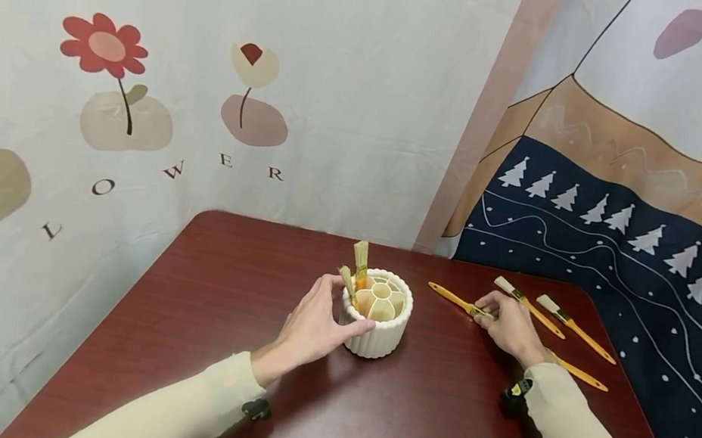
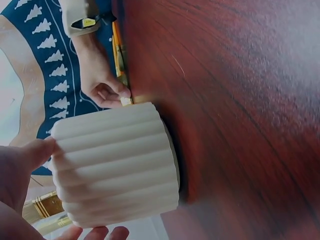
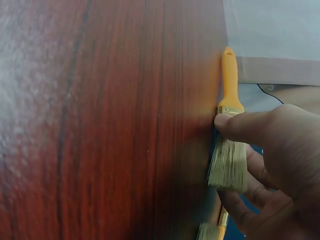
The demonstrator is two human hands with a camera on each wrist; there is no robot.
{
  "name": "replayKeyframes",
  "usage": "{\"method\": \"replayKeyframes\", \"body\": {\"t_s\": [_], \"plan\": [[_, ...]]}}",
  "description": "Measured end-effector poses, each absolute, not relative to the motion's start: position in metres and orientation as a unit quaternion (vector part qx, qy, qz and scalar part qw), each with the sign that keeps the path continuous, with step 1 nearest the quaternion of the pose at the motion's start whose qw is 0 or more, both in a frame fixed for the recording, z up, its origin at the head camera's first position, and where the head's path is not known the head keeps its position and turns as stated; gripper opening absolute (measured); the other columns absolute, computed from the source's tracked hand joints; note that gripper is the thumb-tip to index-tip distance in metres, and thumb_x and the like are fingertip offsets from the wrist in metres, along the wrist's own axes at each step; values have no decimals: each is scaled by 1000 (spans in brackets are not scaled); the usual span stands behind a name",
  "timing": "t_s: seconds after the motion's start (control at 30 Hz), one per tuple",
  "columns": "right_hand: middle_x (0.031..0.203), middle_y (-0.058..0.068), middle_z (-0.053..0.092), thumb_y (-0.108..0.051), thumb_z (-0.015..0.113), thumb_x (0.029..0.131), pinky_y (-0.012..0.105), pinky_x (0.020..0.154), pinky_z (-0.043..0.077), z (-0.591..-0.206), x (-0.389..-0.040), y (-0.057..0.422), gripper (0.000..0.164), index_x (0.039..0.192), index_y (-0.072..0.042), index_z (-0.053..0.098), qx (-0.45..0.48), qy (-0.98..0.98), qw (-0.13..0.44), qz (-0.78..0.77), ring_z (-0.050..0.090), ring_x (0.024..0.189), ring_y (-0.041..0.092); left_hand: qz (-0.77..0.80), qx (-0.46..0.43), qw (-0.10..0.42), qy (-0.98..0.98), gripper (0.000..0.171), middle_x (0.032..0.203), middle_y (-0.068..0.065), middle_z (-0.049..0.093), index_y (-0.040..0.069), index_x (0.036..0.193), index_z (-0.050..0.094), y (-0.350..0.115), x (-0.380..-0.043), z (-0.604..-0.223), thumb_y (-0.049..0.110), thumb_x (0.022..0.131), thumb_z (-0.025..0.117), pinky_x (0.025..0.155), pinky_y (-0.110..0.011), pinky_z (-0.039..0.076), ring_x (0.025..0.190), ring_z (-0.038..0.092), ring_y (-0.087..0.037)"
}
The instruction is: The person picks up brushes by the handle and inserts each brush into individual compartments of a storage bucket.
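Observation:
A round white holder (image 1: 381,340) with ribbed sides and a flower-shaped divided top stands on the table. My left hand (image 1: 314,330) grips it from the left, thumb at the near rim and fingers round the far side. Two paintbrushes stand bristles up in its left compartments, a taller one (image 1: 361,255) and a shorter one (image 1: 347,278). To the right, my right hand (image 1: 509,325) pinches another paintbrush (image 3: 230,82) at its metal ferrule. That brush's yellow handle points left, towards the holder, and its bristles (image 3: 229,165) lie under the hand.
Two more yellow-handled paintbrushes, one nearer (image 1: 533,309) and one farther right (image 1: 576,330), lie beyond the right hand. A third brush (image 1: 584,375) is partly hidden by the right wrist. Printed cloth (image 1: 370,99) hangs behind the dark red table (image 1: 261,266).

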State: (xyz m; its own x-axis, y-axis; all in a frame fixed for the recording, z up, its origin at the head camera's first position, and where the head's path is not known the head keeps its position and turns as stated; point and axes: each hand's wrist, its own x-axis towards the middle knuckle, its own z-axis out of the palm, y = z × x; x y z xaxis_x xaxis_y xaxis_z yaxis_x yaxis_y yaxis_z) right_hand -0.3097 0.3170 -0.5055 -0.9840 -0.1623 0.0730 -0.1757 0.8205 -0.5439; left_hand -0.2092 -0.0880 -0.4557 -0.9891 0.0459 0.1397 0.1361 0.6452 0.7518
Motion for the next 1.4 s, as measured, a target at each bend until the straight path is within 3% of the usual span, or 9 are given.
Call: {"method": "replayKeyframes", "body": {"t_s": [0.33,0.77,1.07,1.4], "plan": [[128,21,81,-12,81,110,65,109,61,-503,-304,313,24,133,-3,79,88,-949,26,301,77,118,40,-432,-101,54,-895,83,148,-12,73,11,151,59,-97,-215,-459,53,91,99,112,-56,61,135,75,-32],[126,19,82,-17,81,111,65,107,63,-494,-294,305,25,134,-6,81,86,-943,57,315,78,117,41,-416,-130,56,-898,77,144,-12,73,9,144,62,-104,-224,-462,52,92,98,108,-52,62,130,74,-32],[127,18,84,-17,83,110,67,111,62,-486,-286,300,24,132,-8,82,85,-939,87,322,78,121,42,-413,-141,43,-899,82,147,-16,72,7,147,60,-109,-229,-461,53,91,99,114,-57,61,136,72,-35],[131,19,85,-22,85,108,60,105,60,-477,-274,291,23,129,-13,86,78,-938,119,316,76,118,39,-404,-150,27,-902,79,142,-13,73,12,147,61,-113,-236,-457,51,90,100,115,-56,60,135,73,-31]]}}
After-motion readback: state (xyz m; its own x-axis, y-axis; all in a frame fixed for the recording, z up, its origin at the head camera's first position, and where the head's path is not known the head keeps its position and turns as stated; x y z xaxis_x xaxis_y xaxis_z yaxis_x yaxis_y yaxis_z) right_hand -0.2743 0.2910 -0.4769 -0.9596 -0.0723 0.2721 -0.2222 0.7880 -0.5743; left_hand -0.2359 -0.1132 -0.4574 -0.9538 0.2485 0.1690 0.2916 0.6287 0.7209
